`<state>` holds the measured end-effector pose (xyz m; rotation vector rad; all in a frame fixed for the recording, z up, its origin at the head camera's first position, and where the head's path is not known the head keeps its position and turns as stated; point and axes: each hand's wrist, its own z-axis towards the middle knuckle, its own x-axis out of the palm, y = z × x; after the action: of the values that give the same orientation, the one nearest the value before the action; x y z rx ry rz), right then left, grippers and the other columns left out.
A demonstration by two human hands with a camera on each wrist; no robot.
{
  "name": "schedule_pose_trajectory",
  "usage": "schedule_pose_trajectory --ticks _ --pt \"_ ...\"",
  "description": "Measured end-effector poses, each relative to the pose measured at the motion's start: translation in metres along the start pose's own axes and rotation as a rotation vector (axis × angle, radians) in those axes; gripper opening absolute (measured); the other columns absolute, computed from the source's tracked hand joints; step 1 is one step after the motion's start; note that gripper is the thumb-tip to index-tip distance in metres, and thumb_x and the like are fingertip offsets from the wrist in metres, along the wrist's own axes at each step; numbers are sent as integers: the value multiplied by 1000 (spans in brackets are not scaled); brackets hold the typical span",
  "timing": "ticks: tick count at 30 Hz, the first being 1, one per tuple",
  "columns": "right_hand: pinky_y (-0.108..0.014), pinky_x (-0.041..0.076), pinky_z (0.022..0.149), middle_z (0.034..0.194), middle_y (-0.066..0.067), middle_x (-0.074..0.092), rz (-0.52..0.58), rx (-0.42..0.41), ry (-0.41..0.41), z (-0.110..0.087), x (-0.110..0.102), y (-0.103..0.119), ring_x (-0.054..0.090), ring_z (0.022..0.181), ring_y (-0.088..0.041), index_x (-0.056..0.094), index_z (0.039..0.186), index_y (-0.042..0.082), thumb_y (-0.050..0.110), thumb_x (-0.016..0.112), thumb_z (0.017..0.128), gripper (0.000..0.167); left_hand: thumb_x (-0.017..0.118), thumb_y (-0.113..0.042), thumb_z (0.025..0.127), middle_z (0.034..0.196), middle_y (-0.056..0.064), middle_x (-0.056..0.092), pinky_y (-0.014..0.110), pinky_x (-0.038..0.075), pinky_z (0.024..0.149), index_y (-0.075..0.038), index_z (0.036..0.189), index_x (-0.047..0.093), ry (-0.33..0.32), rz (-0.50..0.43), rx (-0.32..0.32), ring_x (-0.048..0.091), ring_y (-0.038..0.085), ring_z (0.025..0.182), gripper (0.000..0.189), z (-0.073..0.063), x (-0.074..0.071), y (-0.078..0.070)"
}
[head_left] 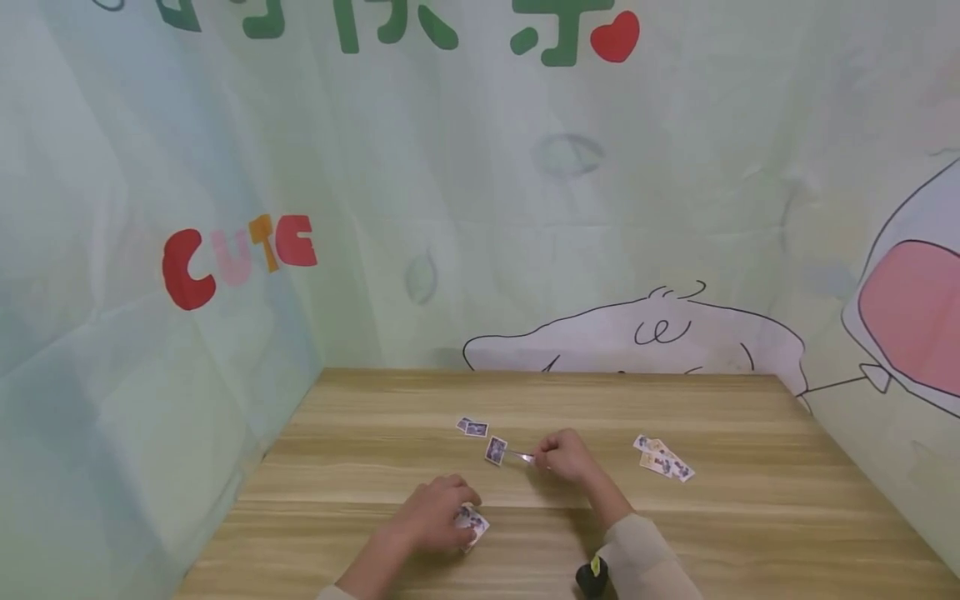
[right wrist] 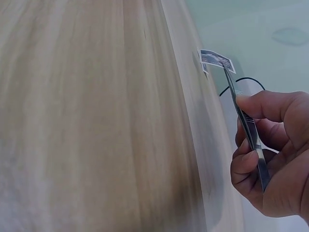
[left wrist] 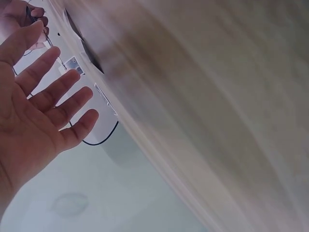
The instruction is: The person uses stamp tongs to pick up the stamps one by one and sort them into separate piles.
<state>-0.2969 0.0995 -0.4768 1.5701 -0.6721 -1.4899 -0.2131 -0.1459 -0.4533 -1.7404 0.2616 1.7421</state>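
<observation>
My right hand point(head_left: 566, 457) pinches a pair of metal tweezers point(right wrist: 252, 130) between thumb and fingers. At the tweezers' tips is a small dark picture card point(right wrist: 216, 59) with a white border, held by its edge above the table in the right wrist view. My left hand point(head_left: 441, 514) hovers low over the near part of the table, its fingers loosely spread in the left wrist view. Beside and partly beneath it lie small light picture cards point(head_left: 472, 523), partly hidden by the fingers. Two dark cards point(head_left: 475, 428) overlap just beyond the tweezers.
Several light picture strips point(head_left: 666, 460) overlap on the right side of the wooden table point(head_left: 360, 467). A black round object with a yellow-green bit point(head_left: 592, 577) is at the right wrist. A printed cloth backdrop point(head_left: 420, 208) hangs behind the table and at its sides.
</observation>
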Motion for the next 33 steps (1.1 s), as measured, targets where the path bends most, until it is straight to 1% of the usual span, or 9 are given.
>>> schedule_pose_trajectory --ticks 6,11,14,18,23,28,33 --pt "-27 43 57 70 -3 62 11 41 -16 5 3 2 51 64 -16 68 80 -4 -3 64 74 7 74 -29 72 102 0 59 35 44 72 -14 103 67 -14 -10 -1 52 14 84 35 -7 -1 4" --pt "-27 43 58 70 -3 62 26 86 -26 12 5 2 52 65 -16 68 79 -2 -2 65 75 5 73 -28 72 103 3 59 37 44 72 -13 102 67 1 -24 -17 53 16 86 35 -13 -3 5" --pt "-27 43 57 69 -2 61 24 82 -44 17 6 2 51 64 -16 68 78 -2 -2 66 73 5 72 -27 72 105 4 59 40 45 74 -12 103 67 10 -33 -26 54 18 88 35 -15 -3 7" --pt "-26 43 55 67 -2 60 19 88 -59 21 7 1 51 62 -16 68 77 -2 -1 67 72 5 72 -25 70 104 4 59 41 45 75 -10 104 66 13 -39 -20 54 20 90 37 -17 -4 9" --pt "-25 43 53 69 -3 60 31 105 -60 27 10 2 51 60 -15 68 78 -3 -1 66 73 6 71 -23 68 104 5 59 41 45 73 -9 105 66 19 -20 -21 55 22 90 40 -19 -6 12" --pt "-24 41 53 70 -3 60 17 122 -59 33 12 5 50 61 -15 68 78 -3 -1 65 73 6 70 -20 66 103 5 58 39 46 73 -8 105 66 30 -31 -31 54 21 88 42 -22 -7 11" --pt "-25 42 54 69 -3 59 -3 146 -54 38 16 2 52 63 -15 68 76 -2 1 67 72 5 71 -21 67 100 4 57 36 46 73 -7 105 66 47 -62 -41 53 19 87 41 -24 -8 14"
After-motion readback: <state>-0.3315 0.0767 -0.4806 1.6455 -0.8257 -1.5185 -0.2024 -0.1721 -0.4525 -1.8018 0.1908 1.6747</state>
